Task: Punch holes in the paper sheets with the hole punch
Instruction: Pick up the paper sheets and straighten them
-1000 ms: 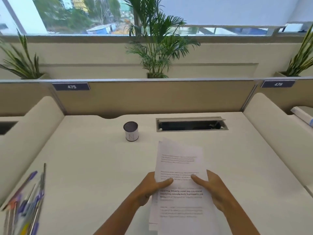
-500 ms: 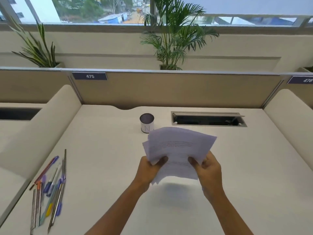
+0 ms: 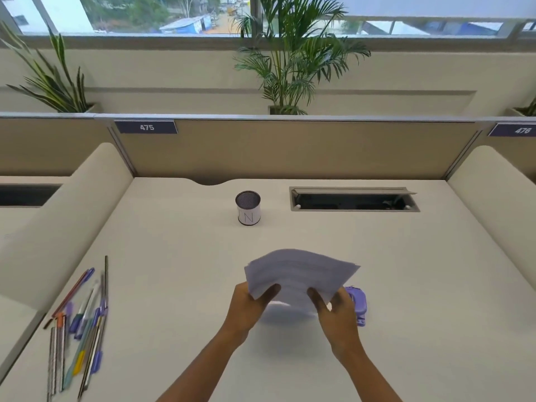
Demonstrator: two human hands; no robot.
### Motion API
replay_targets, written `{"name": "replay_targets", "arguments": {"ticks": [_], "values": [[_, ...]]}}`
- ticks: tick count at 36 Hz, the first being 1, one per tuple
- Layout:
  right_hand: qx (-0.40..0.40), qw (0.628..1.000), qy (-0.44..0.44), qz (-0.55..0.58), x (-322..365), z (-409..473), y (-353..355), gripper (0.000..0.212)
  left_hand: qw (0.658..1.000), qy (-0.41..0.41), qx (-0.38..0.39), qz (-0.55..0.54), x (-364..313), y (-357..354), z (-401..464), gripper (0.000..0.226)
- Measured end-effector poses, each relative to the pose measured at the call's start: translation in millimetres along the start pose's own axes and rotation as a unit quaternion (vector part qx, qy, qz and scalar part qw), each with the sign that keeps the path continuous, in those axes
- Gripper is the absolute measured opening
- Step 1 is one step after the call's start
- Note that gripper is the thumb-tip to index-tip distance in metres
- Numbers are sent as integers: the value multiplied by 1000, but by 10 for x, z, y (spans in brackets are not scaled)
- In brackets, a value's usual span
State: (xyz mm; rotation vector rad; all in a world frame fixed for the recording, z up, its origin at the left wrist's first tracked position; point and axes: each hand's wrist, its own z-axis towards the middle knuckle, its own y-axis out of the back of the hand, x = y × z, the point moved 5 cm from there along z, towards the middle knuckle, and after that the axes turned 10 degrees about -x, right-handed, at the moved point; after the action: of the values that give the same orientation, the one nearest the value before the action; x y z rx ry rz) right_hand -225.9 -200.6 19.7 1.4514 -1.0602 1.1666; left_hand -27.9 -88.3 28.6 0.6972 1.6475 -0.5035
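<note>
White printed paper sheets, a loose stack, are held above the cream desk, the left hand and right hand each pinching the near edge, thumbs on top. Just beside the right hand sits a small lilac plastic hole punch. Assorted pens lie far left; a mesh pen cup stands behind.

An open-plan office: numbered desk dividers, a desk with cable hatch, pens, window plants.
</note>
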Motion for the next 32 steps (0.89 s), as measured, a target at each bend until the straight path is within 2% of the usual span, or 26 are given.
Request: {"name": "replay_targets", "arguments": {"ticks": [5, 7, 9, 11, 13, 15, 18, 20, 25, 30, 32], "values": [[11, 1000, -24, -10, -117, -39, -11, 38, 1000, 18, -4, 21, 66, 13, -14, 5], [31, 999, -21, -3, -63, -7, 24, 34, 1000, 18, 4, 12, 23, 36, -22, 13], [73, 997, -31, 22, -25, 32, 76, 35, 999, 31, 4, -16, -2, 76, -24, 31], [114, 990, -58, 54, -6, 76, 157, 44, 996, 51, -14, -65, -19, 124, -20, 42], [140, 981, -98, 97, -23, 112, 227, 53, 990, 69, -46, -118, -46, 161, -32, 40], [152, 966, -138, 155, -40, 99, 232, 51, 982, 79, -65, -162, -89, 140, -76, 38], [137, 932, -204, 268, -65, 7, 108, 48, 969, 85, -60, -225, -155, -7, -204, 34], [126, 918, -225, 303, -81, -71, 2, 45, 962, 86, -53, -255, -181, -117, -299, 35], [93, 949, -190, 233, -20, -127, -76, 57, 960, 89, -24, -265, -136, -218, -404, 46], [66, 980, -140, 125, 142, 102, 228, 36, 945, 90, -51, -310, -139, 241, -126, 41], [61, 989, -111, 76, 252, 217, 371, 36, 949, 86, -43, -300, -171, 521, 13, 55]]}}
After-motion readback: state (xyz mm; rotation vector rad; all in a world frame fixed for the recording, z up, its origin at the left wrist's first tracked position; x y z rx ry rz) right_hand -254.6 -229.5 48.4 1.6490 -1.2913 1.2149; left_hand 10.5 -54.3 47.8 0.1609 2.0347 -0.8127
